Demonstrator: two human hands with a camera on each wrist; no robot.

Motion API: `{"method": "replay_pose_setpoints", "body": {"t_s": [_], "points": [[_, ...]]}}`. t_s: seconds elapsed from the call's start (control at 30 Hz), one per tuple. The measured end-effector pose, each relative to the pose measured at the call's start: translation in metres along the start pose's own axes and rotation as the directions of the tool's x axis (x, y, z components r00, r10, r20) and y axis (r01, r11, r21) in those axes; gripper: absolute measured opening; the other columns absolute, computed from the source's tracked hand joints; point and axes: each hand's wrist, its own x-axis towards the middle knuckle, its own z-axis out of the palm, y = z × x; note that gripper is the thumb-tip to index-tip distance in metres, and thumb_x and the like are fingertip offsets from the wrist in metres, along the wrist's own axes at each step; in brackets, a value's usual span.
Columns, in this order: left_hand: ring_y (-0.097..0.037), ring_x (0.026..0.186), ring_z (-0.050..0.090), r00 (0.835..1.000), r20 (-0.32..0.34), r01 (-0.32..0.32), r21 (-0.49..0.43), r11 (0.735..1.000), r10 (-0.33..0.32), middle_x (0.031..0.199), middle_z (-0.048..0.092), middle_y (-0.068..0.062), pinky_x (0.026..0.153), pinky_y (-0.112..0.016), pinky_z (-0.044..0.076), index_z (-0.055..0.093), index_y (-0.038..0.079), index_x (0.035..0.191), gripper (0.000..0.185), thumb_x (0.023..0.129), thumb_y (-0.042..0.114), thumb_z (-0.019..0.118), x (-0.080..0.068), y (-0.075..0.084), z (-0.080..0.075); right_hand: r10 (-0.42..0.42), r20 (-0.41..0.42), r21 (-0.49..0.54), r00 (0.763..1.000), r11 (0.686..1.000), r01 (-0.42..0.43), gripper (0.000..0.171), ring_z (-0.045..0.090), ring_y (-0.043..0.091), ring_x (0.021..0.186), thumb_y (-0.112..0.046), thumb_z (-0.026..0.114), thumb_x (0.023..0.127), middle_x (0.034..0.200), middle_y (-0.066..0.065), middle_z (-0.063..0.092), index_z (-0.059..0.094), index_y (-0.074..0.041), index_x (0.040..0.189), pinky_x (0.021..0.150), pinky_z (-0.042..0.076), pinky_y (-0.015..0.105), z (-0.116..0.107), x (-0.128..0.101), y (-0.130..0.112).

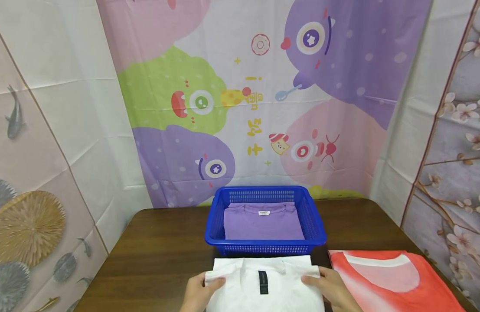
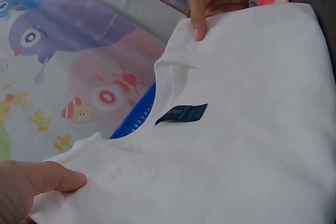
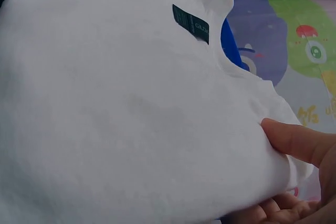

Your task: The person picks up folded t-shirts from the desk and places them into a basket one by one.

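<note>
A white T-shirt (image 1: 279,290), folded, with a black neck label (image 1: 263,282), is held between both hands at the front of the head view. My left hand (image 1: 202,291) pinches its left shoulder edge, thumb on top. At the opposite shoulder my right hand (image 1: 333,288) grips the cloth the same way; the right wrist view shows the thumb (image 3: 296,139) above and the fingers curled under the fabric. Just beyond the shirt's collar stands a blue plastic basket (image 1: 263,250), with a folded purple T-shirt (image 1: 263,225) lying in it.
A folded red and white shirt (image 1: 439,277) with a pink neck area lies on the table's right side. The brown wooden table (image 1: 154,251) reaches back to a cartoon-printed curtain (image 1: 259,130). Patterned cloth walls flank it on both sides.
</note>
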Motion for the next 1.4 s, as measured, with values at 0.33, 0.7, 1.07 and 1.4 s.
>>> {"method": "replay_pose_setpoints", "body": {"t_s": [0.33, 0.7, 1.07, 1.4], "points": [[-0.005, 0.068, 0.056, 1.000, -0.015, -0.020, -0.015, 1.000, 0.020, 0.086, 0.074, -0.017, 0.060, -0.019, 0.047, 0.070, -0.008, 0.097, 0.031, 0.078, 0.016, 0.076, -0.009, 0.011, -0.004, -0.035, -0.009, -0.018, 0.999, 0.999, 0.035, 0.045, 0.064, 0.020, 0.080, -0.012, 0.071, 0.082, 0.098, 0.015, 0.068, 0.057, 0.014, 0.116, 0.071, 0.056, 0.041, -0.006, -0.011, -0.002], [0.002, 0.066, 0.053, 0.999, -0.027, -0.041, -0.030, 0.999, 0.040, 0.086, 0.074, -0.016, 0.061, -0.018, 0.046, 0.071, -0.007, 0.097, 0.029, 0.076, 0.013, 0.077, -0.016, 0.020, -0.008, -0.123, 0.059, -0.027, 0.991, 0.992, 0.124, 0.040, 0.065, 0.017, 0.073, -0.015, 0.069, 0.083, 0.090, 0.009, 0.070, 0.057, 0.013, 0.109, 0.066, 0.056, 0.034, -0.013, -0.021, -0.005], [0.003, 0.064, 0.048, 0.996, -0.039, -0.084, -0.037, 0.996, 0.082, 0.083, 0.073, -0.015, 0.059, -0.017, 0.043, 0.071, -0.006, 0.096, 0.027, 0.075, 0.010, 0.078, -0.021, 0.029, -0.011, -0.107, -0.023, -0.057, 0.994, 0.993, 0.106, 0.023, 0.058, 0.015, 0.068, -0.012, 0.073, 0.081, 0.077, 0.002, 0.065, 0.057, 0.002, 0.091, 0.062, 0.049, 0.029, -0.016, -0.029, -0.018], [0.004, 0.063, 0.048, 0.990, -0.061, -0.125, -0.025, 0.992, 0.124, 0.083, 0.073, -0.014, 0.058, -0.017, 0.043, 0.071, -0.005, 0.095, 0.026, 0.075, 0.009, 0.078, -0.019, 0.036, -0.011, -0.128, -0.060, -0.060, 0.990, 0.990, 0.125, 0.024, 0.055, 0.015, 0.072, -0.010, 0.074, 0.080, 0.079, 0.002, 0.065, 0.059, 0.003, 0.093, 0.064, 0.044, 0.028, -0.018, -0.030, -0.026]]}}
